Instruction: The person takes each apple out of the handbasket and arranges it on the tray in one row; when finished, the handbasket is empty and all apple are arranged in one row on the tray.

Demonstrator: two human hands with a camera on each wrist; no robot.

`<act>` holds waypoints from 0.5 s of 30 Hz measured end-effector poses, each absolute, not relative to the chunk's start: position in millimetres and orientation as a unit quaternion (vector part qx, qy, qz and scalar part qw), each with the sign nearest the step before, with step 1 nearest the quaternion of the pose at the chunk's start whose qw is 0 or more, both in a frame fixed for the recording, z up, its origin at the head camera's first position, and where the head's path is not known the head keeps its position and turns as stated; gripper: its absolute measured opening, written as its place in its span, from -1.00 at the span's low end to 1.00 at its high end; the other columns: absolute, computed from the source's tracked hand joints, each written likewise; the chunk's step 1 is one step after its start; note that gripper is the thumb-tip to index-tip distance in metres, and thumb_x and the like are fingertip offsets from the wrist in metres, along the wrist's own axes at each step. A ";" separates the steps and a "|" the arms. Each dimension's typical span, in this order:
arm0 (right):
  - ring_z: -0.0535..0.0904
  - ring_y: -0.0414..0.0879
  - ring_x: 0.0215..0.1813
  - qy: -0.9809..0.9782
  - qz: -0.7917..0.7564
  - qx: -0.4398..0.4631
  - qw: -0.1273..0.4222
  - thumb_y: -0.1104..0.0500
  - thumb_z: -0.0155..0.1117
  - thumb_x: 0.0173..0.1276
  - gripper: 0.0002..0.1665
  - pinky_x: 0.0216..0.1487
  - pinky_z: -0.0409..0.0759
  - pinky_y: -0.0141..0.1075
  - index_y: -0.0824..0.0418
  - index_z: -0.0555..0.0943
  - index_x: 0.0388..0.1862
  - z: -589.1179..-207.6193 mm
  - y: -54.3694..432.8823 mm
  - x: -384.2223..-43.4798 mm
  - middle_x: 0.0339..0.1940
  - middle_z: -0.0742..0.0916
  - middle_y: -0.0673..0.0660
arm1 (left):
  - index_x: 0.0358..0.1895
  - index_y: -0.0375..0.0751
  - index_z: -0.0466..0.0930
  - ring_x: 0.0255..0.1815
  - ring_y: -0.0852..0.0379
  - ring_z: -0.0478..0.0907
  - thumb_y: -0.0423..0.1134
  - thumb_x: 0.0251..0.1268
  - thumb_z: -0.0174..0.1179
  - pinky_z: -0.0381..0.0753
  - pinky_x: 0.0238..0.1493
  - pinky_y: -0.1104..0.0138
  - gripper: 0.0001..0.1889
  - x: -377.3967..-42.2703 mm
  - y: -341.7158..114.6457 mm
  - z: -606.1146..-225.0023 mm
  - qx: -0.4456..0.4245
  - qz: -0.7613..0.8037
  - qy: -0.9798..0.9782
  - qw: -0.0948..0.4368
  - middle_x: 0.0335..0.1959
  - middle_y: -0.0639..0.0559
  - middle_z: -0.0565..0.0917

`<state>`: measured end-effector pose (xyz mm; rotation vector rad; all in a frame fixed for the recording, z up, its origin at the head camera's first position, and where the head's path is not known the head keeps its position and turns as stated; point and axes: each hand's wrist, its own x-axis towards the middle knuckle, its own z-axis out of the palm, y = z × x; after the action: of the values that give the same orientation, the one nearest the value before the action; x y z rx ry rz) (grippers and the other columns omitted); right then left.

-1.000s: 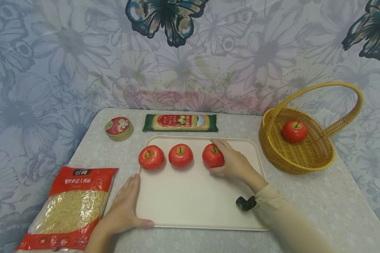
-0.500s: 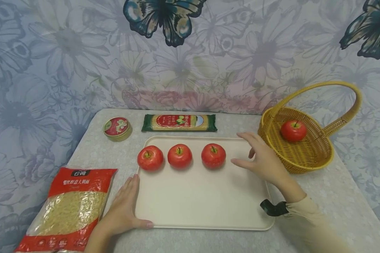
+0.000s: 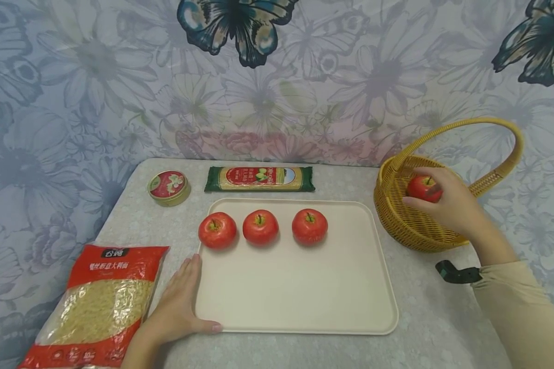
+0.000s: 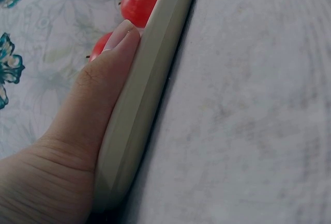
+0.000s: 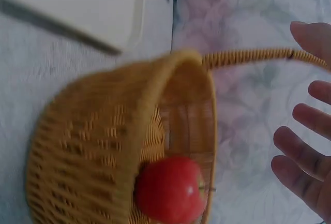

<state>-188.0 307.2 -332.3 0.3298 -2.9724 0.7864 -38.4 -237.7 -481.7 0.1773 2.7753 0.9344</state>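
Note:
My right hand reaches over the yellow wicker basket, thumb and fingers spread around a red apple inside it. In the right wrist view the fingers stand apart from that apple, relaxed, beside the basket handle. My left hand rests at the near left corner of a cream tray, fingers along its left side and thumb at its front edge. Three more apples stand in a row near the tray's back: one left, one central, one right.
A green and yellow pasta packet lies behind the tray, with a round tin to its left. A red bag of pasta lies left of my left hand. A floral backdrop rises behind the table.
My right hand has let go of the rightmost apple on the tray and moved right, over to the basket. The left hand has stayed at the tray's corner.

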 end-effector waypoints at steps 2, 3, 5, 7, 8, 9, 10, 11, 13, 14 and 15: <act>0.48 0.27 0.12 -0.963 0.253 0.097 0.002 -0.18 0.41 0.26 -0.08 -0.04 0.56 0.13 0.20 0.32 0.46 -331.9 316.7 -198.6 0.38 0.43 0.36 | 0.62 -0.17 -0.34 0.64 -0.30 -0.29 0.52 -0.62 0.50 -0.18 0.54 -0.26 0.68 -38.0 -238.2 -482.6 0.059 0.318 0.940 0.105 0.64 -0.28 -0.17; 0.45 0.30 0.16 -0.963 0.251 0.093 -0.010 -0.19 0.39 0.27 -0.05 0.01 0.53 0.20 0.22 0.29 0.48 -332.2 321.2 -204.2 0.39 0.42 0.38 | 0.62 -0.17 -0.34 0.65 -0.30 -0.29 0.51 -0.62 0.51 -0.19 0.55 -0.25 0.68 -37.8 -238.5 -483.3 0.059 0.319 0.940 0.106 0.64 -0.27 -0.17; 0.38 0.36 0.24 -0.964 0.247 0.086 -0.036 -0.21 0.37 0.29 0.00 0.10 0.46 0.29 0.27 0.22 0.52 -333.1 329.5 -215.1 0.43 0.37 0.43 | 0.62 -0.16 -0.35 0.65 -0.29 -0.30 0.52 -0.61 0.50 -0.20 0.55 -0.24 0.68 -37.6 -239.0 -484.4 0.059 0.319 0.940 0.107 0.64 -0.26 -0.18; 0.33 0.39 0.29 -0.964 0.247 0.081 -0.057 -0.20 0.36 0.30 0.05 0.18 0.39 0.32 0.30 0.16 0.54 -334.6 337.1 -225.4 0.46 0.32 0.45 | 0.62 -0.16 -0.35 0.65 -0.30 -0.29 0.53 -0.62 0.50 -0.20 0.55 -0.24 0.68 -37.8 -239.5 -485.3 0.061 0.317 0.941 0.104 0.64 -0.27 -0.18; 0.30 0.42 0.32 -0.963 0.247 0.080 -0.065 -0.19 0.36 0.30 0.06 0.22 0.36 0.34 0.32 0.14 0.55 -335.3 340.4 -230.2 0.47 0.30 0.47 | 0.62 -0.16 -0.36 0.65 -0.30 -0.29 0.53 -0.62 0.49 -0.20 0.55 -0.23 0.68 -37.9 -239.8 -485.6 0.062 0.317 0.941 0.104 0.64 -0.27 -0.18; 0.28 0.43 0.35 -0.963 0.246 0.082 -0.069 -0.18 0.37 0.30 0.07 0.26 0.32 0.35 0.34 0.13 0.55 -336.3 343.5 -234.8 0.48 0.29 0.49 | 0.62 -0.16 -0.36 0.65 -0.30 -0.29 0.54 -0.62 0.49 -0.20 0.55 -0.23 0.68 -37.9 -239.9 -485.9 0.063 0.315 0.941 0.103 0.64 -0.27 -0.18; 0.24 0.46 0.38 -0.963 0.246 0.083 -0.075 -0.17 0.37 0.30 0.08 0.29 0.27 0.37 0.36 0.12 0.55 -337.0 346.6 -239.3 0.49 0.26 0.50 | 0.62 -0.16 -0.36 0.65 -0.30 -0.28 0.54 -0.63 0.48 -0.20 0.56 -0.23 0.69 -38.0 -240.0 -486.0 0.063 0.314 0.942 0.102 0.64 -0.27 -0.18; 0.21 0.47 0.41 -0.963 0.245 0.083 -0.078 -0.16 0.39 0.29 0.09 0.32 0.24 0.38 0.37 0.12 0.55 -337.8 348.9 -243.4 0.50 0.25 0.51 | 0.62 -0.16 -0.36 0.65 -0.30 -0.28 0.54 -0.63 0.48 -0.20 0.56 -0.22 0.69 -37.9 -240.0 -486.0 0.063 0.314 0.942 0.101 0.64 -0.28 -0.18; 0.14 0.49 0.46 -0.964 0.237 0.084 -0.084 -0.16 0.40 0.28 0.10 0.37 0.16 0.40 0.39 0.11 0.55 -339.7 353.1 -250.9 0.51 0.23 0.52 | 0.62 -0.16 -0.36 0.65 -0.30 -0.29 0.54 -0.63 0.49 -0.21 0.56 -0.21 0.69 -37.6 -239.9 -485.6 0.063 0.315 0.942 0.102 0.64 -0.27 -0.18; 0.09 0.51 0.48 -0.966 0.230 0.085 -0.087 -0.16 0.40 0.28 0.12 0.39 0.11 0.42 0.39 0.10 0.55 -340.7 355.0 -254.1 0.51 0.21 0.53 | 0.62 -0.16 -0.36 0.65 -0.30 -0.29 0.54 -0.63 0.49 -0.21 0.56 -0.21 0.69 -37.3 -239.8 -485.3 0.062 0.316 0.941 0.102 0.64 -0.27 -0.18; 0.05 0.52 0.50 -0.966 0.225 0.082 -0.095 -0.17 0.39 0.28 0.13 0.39 0.08 0.43 0.39 0.08 0.56 -341.9 357.0 -256.9 0.53 0.18 0.54 | 0.62 -0.16 -0.36 0.65 -0.30 -0.29 0.54 -0.64 0.49 -0.22 0.56 -0.21 0.69 -37.2 -239.6 -485.0 0.062 0.316 0.941 0.102 0.64 -0.27 -0.18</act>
<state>-256.9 357.0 -341.9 0.2730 -3.2341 0.7535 -37.2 -239.6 -485.0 0.1837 2.7800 0.9324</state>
